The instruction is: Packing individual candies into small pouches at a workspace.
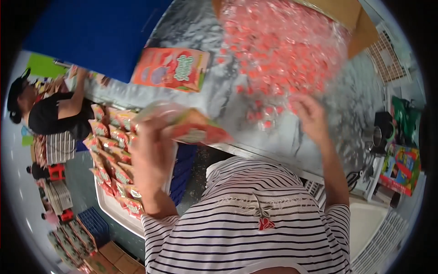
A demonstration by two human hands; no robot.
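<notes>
Head view. The left hand (153,150) is closed round an open pouch (182,124), gripping it near its left end above the table (191,23) edge. The pouch is motion-blurred; its long axis appears to run left to right, tilted slightly down to the right, mouth apparently towards the candies, though blur leaves this uncertain.

The right hand (311,115) lies with fingers spread and curled on the near edge of the heap of pink wrapped candies (283,50); whether it grips any cannot be told.

Judgement: the step goes best with the pouch mouth held wide and level just beside the heap, the candies gathered in a small, firm pinch.

A tray (109,208) of filled pouches sits left, below the table. A flat orange bag (171,69) lies on the table, well apart. Another person (54,114) works at far left.
</notes>
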